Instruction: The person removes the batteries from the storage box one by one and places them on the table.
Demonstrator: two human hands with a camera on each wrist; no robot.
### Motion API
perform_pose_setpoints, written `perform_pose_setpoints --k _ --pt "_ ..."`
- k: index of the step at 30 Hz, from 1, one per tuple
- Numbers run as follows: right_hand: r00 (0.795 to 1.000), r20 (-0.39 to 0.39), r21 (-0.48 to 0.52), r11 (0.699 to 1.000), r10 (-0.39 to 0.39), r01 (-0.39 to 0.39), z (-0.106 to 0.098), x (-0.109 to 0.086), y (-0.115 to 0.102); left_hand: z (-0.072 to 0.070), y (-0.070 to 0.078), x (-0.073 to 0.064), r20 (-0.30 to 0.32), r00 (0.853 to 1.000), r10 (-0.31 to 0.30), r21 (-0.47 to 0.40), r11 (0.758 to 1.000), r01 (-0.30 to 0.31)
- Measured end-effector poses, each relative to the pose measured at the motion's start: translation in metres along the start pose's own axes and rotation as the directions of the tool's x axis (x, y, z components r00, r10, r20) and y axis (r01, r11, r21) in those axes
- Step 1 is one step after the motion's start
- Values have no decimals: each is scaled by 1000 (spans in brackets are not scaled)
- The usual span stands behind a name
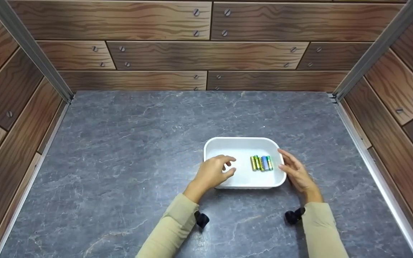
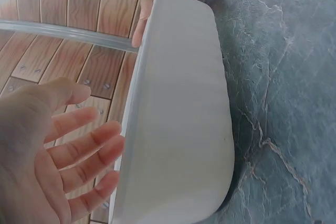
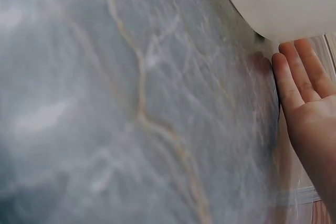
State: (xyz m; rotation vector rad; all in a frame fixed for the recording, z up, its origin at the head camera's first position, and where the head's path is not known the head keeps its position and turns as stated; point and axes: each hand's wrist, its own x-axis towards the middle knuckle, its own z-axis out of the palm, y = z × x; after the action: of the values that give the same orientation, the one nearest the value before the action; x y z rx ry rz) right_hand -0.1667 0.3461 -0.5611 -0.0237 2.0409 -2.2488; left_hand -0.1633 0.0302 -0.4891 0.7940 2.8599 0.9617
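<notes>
A white plastic tub [image 1: 224, 143] stands right of centre on the table. Inside it, several batteries [image 1: 262, 163] lie side by side in a row, mostly yellow-green, with one blue. My left hand [image 1: 215, 171] hovers over the tub's left side, fingers loosely bent and apart from the thumb, holding nothing. The left wrist view shows that hand [image 2: 68, 150] beside the tub's outer wall [image 2: 176, 103], palm visible. At the tub's right rim is my right hand [image 1: 298, 173], fingertips and thumb right at the edge. In the right wrist view its fingers [image 3: 302, 72] extend straight beside the tub.
The tub rests on a grey marbled tabletop [image 1: 120, 161]. Wood-patterned panels [image 1: 156, 53] with metal corner posts [image 1: 31, 46] enclose the back and sides. Black wrist cameras [image 1: 294, 216] hang beside both sleeves [image 1: 323, 225].
</notes>
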Motion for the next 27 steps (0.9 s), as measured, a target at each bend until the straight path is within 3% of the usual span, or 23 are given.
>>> perform_pose_setpoints --k 5,14,19,27 --pt "999 33 -18 999 34 -34 -2 1 0 5 -1 10 40 999 -18 -3 1000 19" --pt "977 214 120 991 26 -53 -10 2 2 21 1 28 86 994 -62 -2 998 62" --pt "970 242 53 998 21 -35 -12 1 -2 31 5 36 111 989 -98 13 995 97" --pt "974 224 -39 999 39 -32 -11 0 -6 48 8 48 137 980 -146 76 988 136"
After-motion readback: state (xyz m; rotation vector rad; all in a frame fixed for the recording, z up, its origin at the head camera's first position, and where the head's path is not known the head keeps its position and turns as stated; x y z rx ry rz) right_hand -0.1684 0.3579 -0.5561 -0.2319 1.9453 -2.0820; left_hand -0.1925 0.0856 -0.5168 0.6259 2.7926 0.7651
